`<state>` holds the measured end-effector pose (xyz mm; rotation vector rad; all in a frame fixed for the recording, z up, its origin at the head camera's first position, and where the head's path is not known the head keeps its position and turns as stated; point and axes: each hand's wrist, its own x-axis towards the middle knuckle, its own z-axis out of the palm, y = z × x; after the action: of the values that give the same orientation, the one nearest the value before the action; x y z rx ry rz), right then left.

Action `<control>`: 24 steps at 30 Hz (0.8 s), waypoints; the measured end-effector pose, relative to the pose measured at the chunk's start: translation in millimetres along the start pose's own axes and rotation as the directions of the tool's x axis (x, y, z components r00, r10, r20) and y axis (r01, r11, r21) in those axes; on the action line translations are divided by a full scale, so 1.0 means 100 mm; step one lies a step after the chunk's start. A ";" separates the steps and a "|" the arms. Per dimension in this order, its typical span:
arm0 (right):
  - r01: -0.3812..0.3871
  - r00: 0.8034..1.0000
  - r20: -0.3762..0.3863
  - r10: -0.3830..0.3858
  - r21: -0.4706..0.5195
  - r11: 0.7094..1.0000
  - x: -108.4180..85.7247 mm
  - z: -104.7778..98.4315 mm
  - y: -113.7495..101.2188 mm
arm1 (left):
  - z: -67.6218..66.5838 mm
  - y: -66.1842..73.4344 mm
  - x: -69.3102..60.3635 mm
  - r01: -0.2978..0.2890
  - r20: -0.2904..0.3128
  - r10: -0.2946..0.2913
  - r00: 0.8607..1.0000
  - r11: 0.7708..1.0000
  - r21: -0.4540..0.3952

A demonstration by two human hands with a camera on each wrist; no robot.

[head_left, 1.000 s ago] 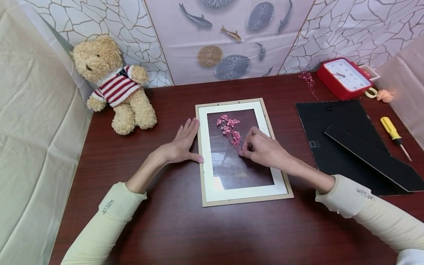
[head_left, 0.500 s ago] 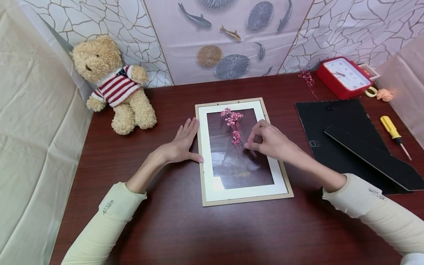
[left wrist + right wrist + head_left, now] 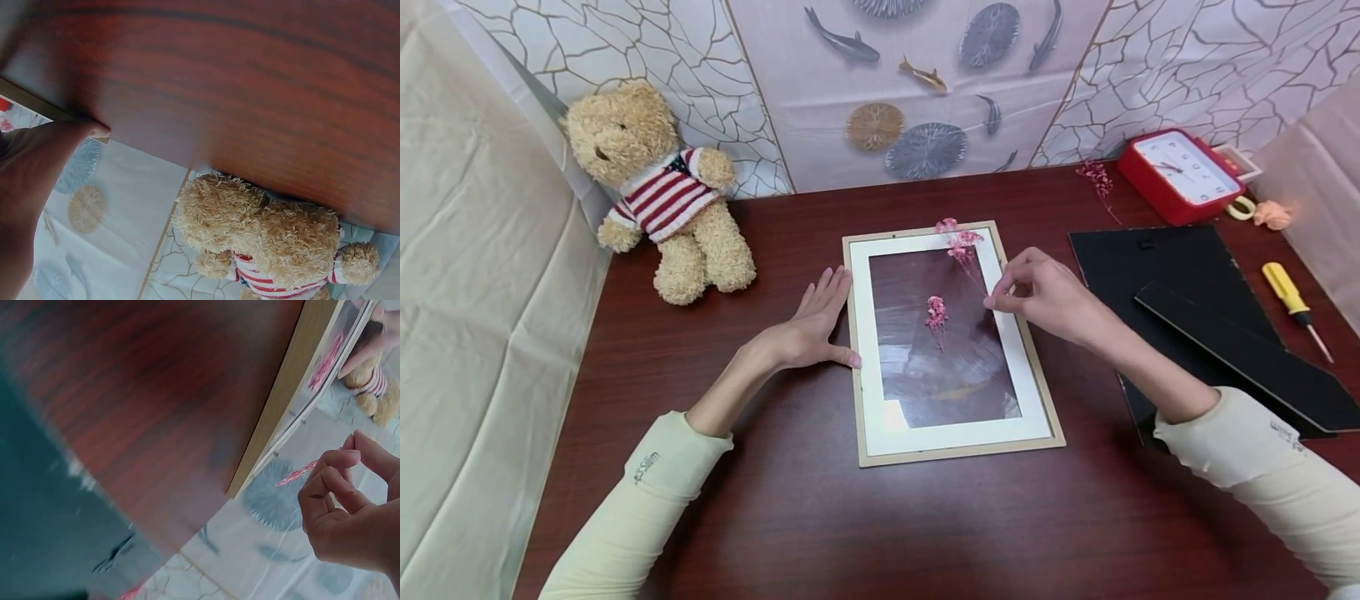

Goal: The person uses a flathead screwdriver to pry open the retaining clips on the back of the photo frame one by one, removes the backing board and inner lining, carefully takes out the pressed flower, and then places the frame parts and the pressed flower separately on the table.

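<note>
A picture frame (image 3: 958, 454) with a pale wood rim, a white mat and a clear pane lies on the table. My left hand (image 3: 801, 335) rests against its left edge, fingers straight. Thumb and forefinger of my right hand (image 3: 1048, 296) pinch the thin stem of a pink dried flower sprig (image 3: 964, 242), held over the frame's upper right part. A smaller pink flower sprig (image 3: 936, 312) lies on the pane. In the right wrist view the held sprig (image 3: 300, 473) points away from the fingertips of my right hand (image 3: 350, 506).
A black frame backing (image 3: 1172, 283) with its stand leg lies to the right, beside a yellow screwdriver (image 3: 1285, 292). A red clock (image 3: 1183, 177) and another pink sprig (image 3: 1097, 182) are at the back right. The teddy bear (image 3: 658, 196) sits at the back left.
My right hand has taken up the larger flower sprig and moved up and to the right with it. The smaller sprig stays on the pane. My left hand has not moved.
</note>
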<state>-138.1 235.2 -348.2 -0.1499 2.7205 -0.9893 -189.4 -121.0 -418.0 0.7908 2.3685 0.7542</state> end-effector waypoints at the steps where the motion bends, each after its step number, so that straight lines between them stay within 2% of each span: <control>1: -0.002 1.000 -0.009 0.002 -0.004 1.000 0.01 -0.03 0.02 | 0.00 -0.01 0.00 -0.001 -0.002 0.001 1.000 1.000 0.002; 13: -0.015 0.994 -0.105 0.008 -0.064 0.998 0.12 -0.37 0.44 | 0.04 -0.10 0.05 0.001 0.005 -0.001 1.000 1.000 -0.004; 19: 0.037 0.979 -0.195 -0.064 -0.138 0.990 0.26 -0.59 0.73 | 0.02 -0.08 0.04 0.002 0.006 -0.002 1.000 1.000 -0.011; 24: -0.006 0.977 -0.212 -0.028 -0.158 0.987 0.40 -0.79 0.94 | 0.03 -0.09 0.04 0.001 0.000 -0.001 1.000 1.000 -0.006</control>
<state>-198.2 348.5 -357.5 -0.0911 2.9982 -0.8354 -193.5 -123.0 -426.8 0.7878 2.3653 0.7603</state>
